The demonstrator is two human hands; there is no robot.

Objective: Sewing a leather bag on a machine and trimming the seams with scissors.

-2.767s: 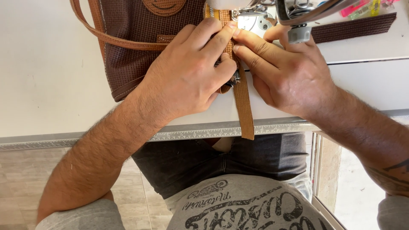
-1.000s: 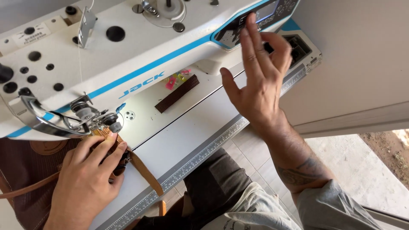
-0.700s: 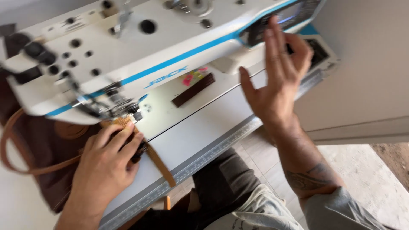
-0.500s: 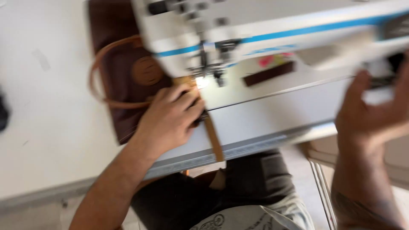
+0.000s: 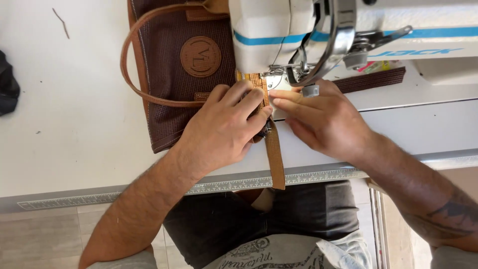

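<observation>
Under the needle of the sewing machine [image 5: 348,30] we now have both hands on the tan strap [image 5: 273,149], which lies over the brown bag [image 5: 184,65] and hangs down past the edge of the white table [image 5: 64,124]. Our right hand [image 5: 323,122] is back from the control panel and its fingertips press the strap flat; half a second ago it was in the air at the side. Our left hand [image 5: 224,129] keeps pinning strap and bag together, so the piece looks steady for sewing.

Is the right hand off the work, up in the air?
No, the right hand rests on the tan strap beside the left hand.
</observation>
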